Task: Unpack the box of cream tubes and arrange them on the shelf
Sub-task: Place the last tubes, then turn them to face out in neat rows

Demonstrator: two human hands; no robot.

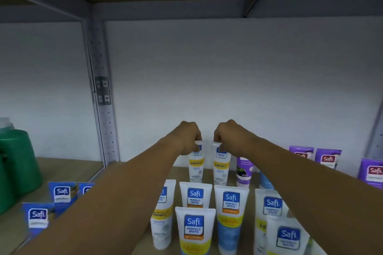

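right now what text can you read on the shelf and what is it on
"Safi" "PERFECT WHITE": front white and yellow tube
"Safi" "PERFECT WHITE": white and blue tube
"PERFECT WHITE" "Vitamin C": tube in right hand
"Safi": purple tube
"Safi": blue pack
Smaller print on all: too blurred to read

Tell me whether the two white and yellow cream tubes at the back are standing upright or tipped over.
Upright. Each white and yellow cream tube stands crimp up, pinched by the left hand and right hand.
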